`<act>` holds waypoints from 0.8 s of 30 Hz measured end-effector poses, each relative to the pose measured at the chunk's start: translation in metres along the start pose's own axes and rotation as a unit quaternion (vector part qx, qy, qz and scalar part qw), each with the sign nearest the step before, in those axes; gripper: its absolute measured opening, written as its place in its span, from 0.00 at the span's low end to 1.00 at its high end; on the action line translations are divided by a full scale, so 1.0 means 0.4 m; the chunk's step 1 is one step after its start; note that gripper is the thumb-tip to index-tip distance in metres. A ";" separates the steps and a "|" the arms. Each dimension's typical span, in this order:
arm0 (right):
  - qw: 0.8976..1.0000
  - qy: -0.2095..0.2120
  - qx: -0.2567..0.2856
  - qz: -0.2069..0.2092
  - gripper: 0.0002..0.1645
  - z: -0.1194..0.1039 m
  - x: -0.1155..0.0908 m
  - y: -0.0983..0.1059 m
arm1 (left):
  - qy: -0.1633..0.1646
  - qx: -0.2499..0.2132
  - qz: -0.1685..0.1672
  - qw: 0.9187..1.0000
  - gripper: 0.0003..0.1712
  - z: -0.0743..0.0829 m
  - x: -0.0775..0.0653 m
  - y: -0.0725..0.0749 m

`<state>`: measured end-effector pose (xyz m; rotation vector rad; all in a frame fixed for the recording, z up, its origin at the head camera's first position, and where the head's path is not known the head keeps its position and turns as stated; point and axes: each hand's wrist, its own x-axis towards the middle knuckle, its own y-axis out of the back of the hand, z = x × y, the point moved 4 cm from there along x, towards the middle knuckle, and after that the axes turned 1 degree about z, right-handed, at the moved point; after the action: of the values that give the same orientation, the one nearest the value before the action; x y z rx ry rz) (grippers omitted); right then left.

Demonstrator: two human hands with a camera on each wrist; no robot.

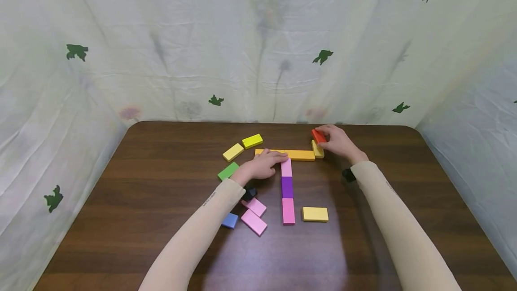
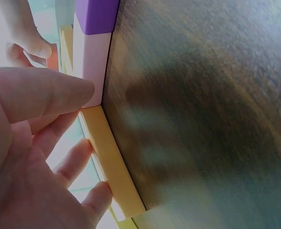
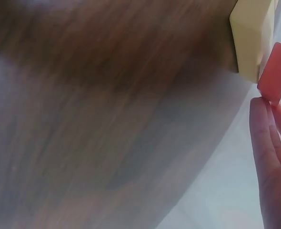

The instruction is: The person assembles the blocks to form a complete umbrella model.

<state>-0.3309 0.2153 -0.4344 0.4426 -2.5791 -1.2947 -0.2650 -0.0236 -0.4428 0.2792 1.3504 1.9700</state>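
Note:
My right hand pinches a red block between thumb and fingers. The red block is at the far end of a pale yellow block, which sits at the right end of a row of orange blocks. My left hand lies over the left part of that row. In the left wrist view its thumb touches a light pink block, and its other fingertips rest along the orange block. A purple block and another pink block continue the line toward me.
Loose blocks lie left of the line: bright yellow, pale yellow, green, blue and two pink blocks. Another pale yellow block lies on the right. A patterned curtain hangs behind the wooden table.

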 end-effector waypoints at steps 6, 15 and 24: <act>0.999 -0.035 -0.006 -0.022 0.33 0.004 0.029 -0.007 | 0.001 0.001 0.000 1.000 0.31 0.001 0.000 0.002; 0.999 -0.034 -0.024 -0.027 0.34 -0.004 0.060 -0.009 | 0.004 -0.001 -0.001 1.000 0.31 -0.002 0.001 0.003; 0.998 -0.035 -0.034 -0.030 0.33 -0.013 0.085 -0.011 | -0.001 0.005 -0.003 1.000 0.31 -0.005 0.000 -0.002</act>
<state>-0.3601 0.1968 -0.4329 0.4746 -2.5881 -1.4378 -0.2657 -0.0246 -0.4443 0.2808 1.3592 1.9584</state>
